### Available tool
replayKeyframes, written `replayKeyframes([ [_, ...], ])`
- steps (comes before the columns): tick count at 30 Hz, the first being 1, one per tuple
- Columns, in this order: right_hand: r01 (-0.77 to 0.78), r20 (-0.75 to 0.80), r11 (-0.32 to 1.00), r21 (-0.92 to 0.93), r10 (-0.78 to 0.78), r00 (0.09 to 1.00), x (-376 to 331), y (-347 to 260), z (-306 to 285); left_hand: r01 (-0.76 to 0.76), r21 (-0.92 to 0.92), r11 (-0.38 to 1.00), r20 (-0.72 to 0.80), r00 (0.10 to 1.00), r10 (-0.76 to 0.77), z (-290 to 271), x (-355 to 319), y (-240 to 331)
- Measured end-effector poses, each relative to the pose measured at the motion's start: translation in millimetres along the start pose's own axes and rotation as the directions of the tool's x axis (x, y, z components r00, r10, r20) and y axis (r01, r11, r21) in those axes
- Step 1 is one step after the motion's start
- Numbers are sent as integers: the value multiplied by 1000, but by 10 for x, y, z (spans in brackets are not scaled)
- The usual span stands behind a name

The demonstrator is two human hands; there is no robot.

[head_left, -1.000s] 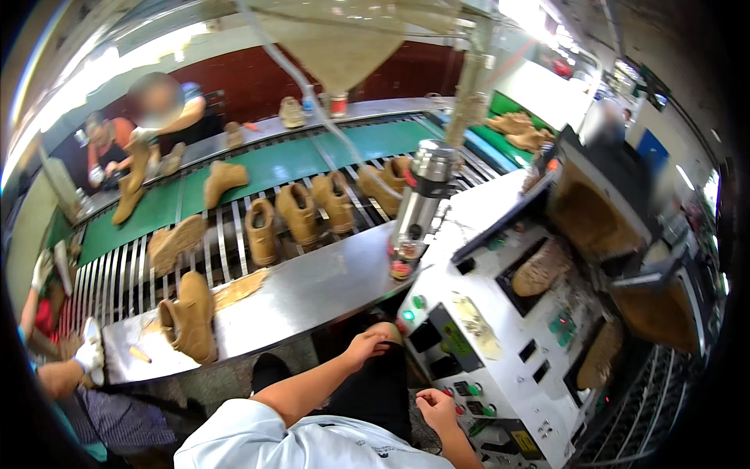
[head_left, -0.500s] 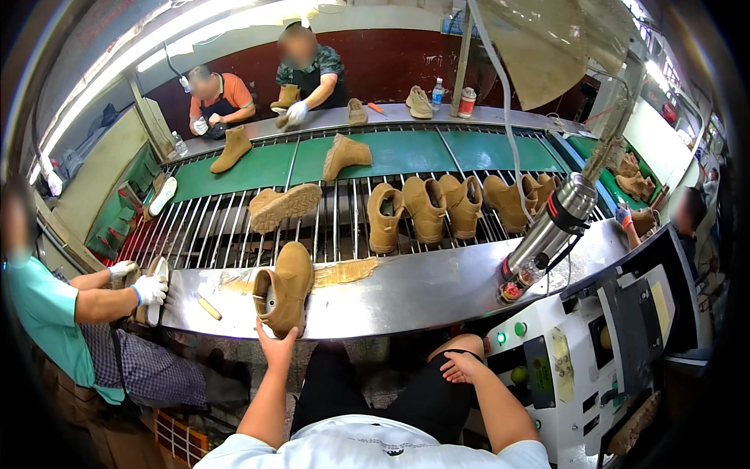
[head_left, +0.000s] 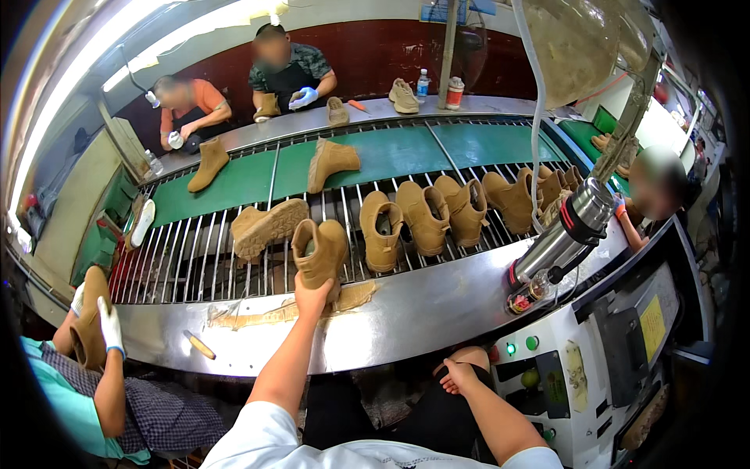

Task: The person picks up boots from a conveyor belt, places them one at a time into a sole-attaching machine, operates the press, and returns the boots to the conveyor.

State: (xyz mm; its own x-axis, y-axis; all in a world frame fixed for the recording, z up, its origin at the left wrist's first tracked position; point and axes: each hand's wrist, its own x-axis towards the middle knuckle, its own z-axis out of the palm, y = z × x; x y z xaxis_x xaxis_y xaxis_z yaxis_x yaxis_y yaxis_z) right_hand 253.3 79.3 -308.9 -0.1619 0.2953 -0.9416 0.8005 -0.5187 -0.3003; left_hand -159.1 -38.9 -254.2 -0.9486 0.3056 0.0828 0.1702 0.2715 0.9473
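Observation:
My left hand (head_left: pixel 314 295) grips a tan suede boot (head_left: pixel 320 254) by its heel end, at the near edge of the metal-bar conveyor (head_left: pixel 187 273). The boot stands with its toe pointing away from me; my palm covers its lower back. Just left of it, another tan boot (head_left: pixel 269 227) lies on its side with the sole showing. To its right, several tan boots (head_left: pixel 381 230) stand upright in a row on the bars. My right hand (head_left: pixel 457 377) rests by my right knee, fingers loosely bent, nothing in it.
A steel ledge (head_left: pixel 437 324) with a small yellow-handled tool (head_left: pixel 200 345) runs before me. A steel flask (head_left: pixel 562 227) and a small bottle (head_left: pixel 525 298) stand right, above a white machine (head_left: pixel 574 375). At left, a co-worker's gloved hands hold a boot (head_left: pixel 92 320). Two people work across the conveyor.
My left hand has carried the boot forward from the ledge to the conveyor's edge. My right hand's fingers have curled slightly. The left co-worker has lifted a boot. My view has shifted slightly.

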Motion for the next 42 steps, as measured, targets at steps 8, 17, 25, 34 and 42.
replayKeyframes([
  [8,-27,-7,999,-17,27,1000,-142,-118,25,99,142,985,-56,994,-92,883,395,-83],
  [17,68,3,997,-45,-68,998,6,64,-71,-190,183,965,-59,977,204,448,-199,-378],
  [25,771,-429,636,30,-689,584,-733,1371,-299,-237,195,952,215,957,194,184,-1683,-283],
  [34,431,-790,821,-374,-38,-612,-2619,3749,-2484,-355,496,793,208,935,288,169,-1697,-403],
  [42,-83,-939,945,316,324,112,-3741,4035,-4003,-238,475,847,189,968,166,241,-1662,-451],
])
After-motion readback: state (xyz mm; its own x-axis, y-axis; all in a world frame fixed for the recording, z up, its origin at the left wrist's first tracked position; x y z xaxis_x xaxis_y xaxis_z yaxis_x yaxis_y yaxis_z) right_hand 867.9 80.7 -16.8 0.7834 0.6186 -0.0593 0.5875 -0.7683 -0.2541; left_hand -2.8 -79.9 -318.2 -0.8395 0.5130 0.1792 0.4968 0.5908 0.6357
